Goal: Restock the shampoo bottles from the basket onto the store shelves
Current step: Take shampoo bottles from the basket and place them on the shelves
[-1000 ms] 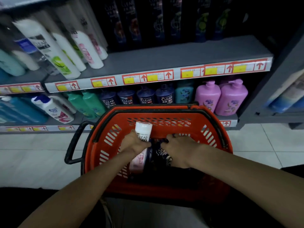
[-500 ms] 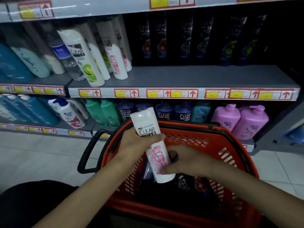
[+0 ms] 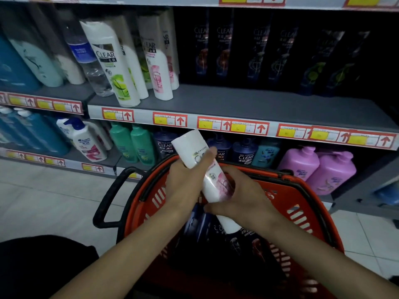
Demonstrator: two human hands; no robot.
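Both hands gripping white shampoo bottle above orange basket, stocked shelves behind

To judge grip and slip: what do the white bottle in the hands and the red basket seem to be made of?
The white bottle looks like smooth plastic with a satin sheen: soft highlights, printed pink label. The red basket appears to be rigid moulded plastic, fairly matte, judging by its slotted walls and thick rim.

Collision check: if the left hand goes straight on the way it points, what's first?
Probably the navy Clear bottles behind the basket: the left hand, gripping the white bottle, points forward and up-right at them. Depth is unclear.
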